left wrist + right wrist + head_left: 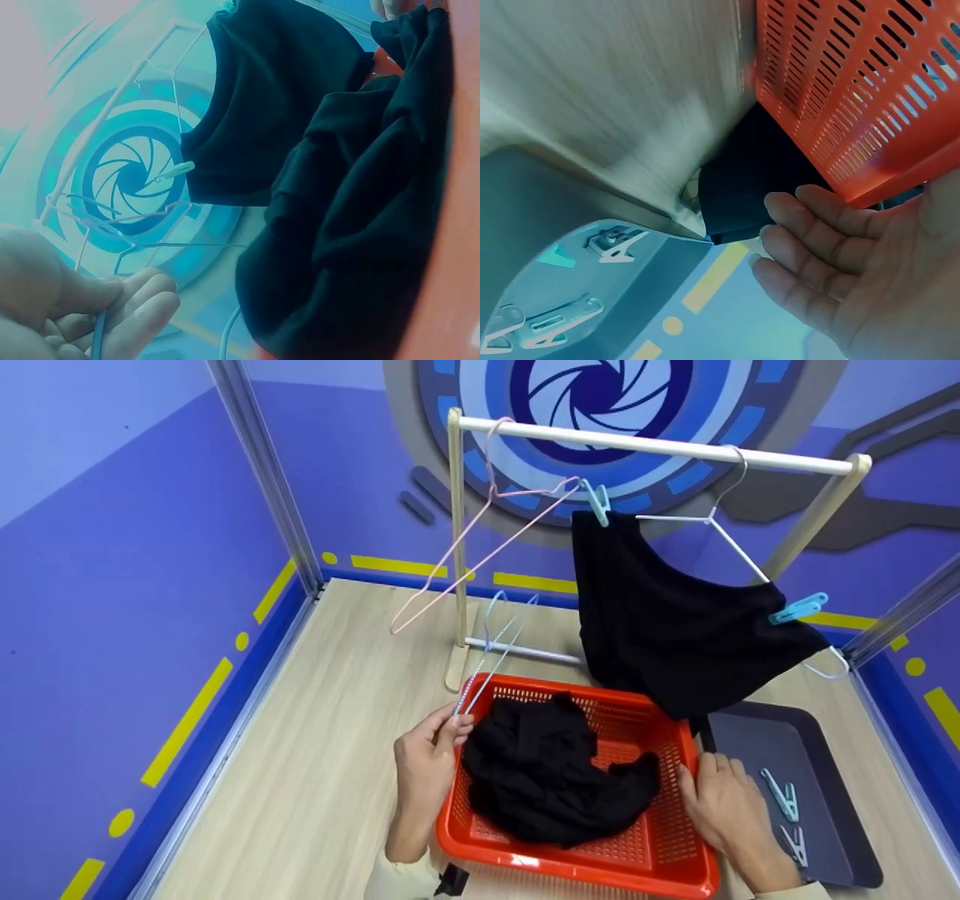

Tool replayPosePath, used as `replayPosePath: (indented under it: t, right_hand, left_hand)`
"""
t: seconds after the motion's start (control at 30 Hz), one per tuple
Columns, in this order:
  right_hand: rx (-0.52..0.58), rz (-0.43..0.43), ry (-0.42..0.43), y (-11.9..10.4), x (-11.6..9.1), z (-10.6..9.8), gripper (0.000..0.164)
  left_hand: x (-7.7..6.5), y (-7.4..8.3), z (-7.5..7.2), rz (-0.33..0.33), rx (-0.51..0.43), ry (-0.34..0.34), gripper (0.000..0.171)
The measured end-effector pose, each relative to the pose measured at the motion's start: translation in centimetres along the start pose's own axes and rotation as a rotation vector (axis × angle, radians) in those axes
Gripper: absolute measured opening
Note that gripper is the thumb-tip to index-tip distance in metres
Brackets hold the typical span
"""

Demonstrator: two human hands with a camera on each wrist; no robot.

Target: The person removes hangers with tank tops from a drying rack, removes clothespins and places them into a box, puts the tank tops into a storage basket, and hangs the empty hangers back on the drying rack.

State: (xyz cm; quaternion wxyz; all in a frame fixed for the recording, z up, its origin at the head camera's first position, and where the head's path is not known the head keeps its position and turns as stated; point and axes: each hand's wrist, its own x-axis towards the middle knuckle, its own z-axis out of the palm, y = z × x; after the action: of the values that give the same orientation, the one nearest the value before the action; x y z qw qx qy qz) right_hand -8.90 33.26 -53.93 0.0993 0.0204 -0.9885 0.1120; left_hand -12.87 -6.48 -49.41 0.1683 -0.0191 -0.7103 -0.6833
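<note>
My left hand [429, 765] pinches a thin blue hanger [489, 649] between thumb and fingers, at the left rim of an orange basket [585, 861]. The hanger's hook points up; whether a second one is with it I cannot tell. A crumpled black garment [551, 772] lies in the basket. My right hand [726, 802] rests over the basket's right rim, thumb on the inner side. In the right wrist view its fingers [817, 255] extend loosely outside the basket wall.
Behind the basket stands a rack [660, 444]. A black garment [675, 615] hangs there on a white hanger [739, 551] with two clothespins [799, 607]. An empty pink hanger [457, 547] hangs at left. A grey tray [832, 810] at right holds clothespins [781, 795].
</note>
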Motion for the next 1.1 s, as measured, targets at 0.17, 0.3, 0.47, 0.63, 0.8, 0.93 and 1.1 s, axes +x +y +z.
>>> replayPosePath:
  t: [0.17,0.3,0.47,0.63,0.8,0.93,1.1]
  right_hand:
    - [-0.006,0.002,0.021,0.1,-0.1,0.1,0.033]
    - [0.019,0.039,0.014,0.3,-0.2,0.2,0.035]
    - [0.063,0.095,-0.013,0.3,-0.3,0.3,0.036]
    - [0.084,0.098,0.006,0.1,-0.4,0.3,0.033]
    - [0.111,0.119,-0.002,0.0,-0.5,0.4,0.035]
    - [0.127,0.13,0.0,0.0,-0.6,0.4,0.035]
    - [0.139,0.13,0.015,0.0,-0.7,0.5,0.033]
  left_hand:
    - [1.1,1.0,0.0,0.045,0.006,-0.01,0.022]
    - [2.5,2.2,-0.1,0.097,0.028,-0.019,0.021]
    - [4.6,3.7,-0.1,0.165,0.058,-0.016,0.02]
    - [6.5,4.9,0.0,0.19,0.052,-0.028,0.019]
    - [8.2,6.0,0.3,0.16,0.03,-0.054,0.022]
    - [9.4,6.9,0.5,0.145,0.0,-0.067,0.022]
    - [10.7,8.2,0.8,0.163,-0.016,-0.077,0.024]
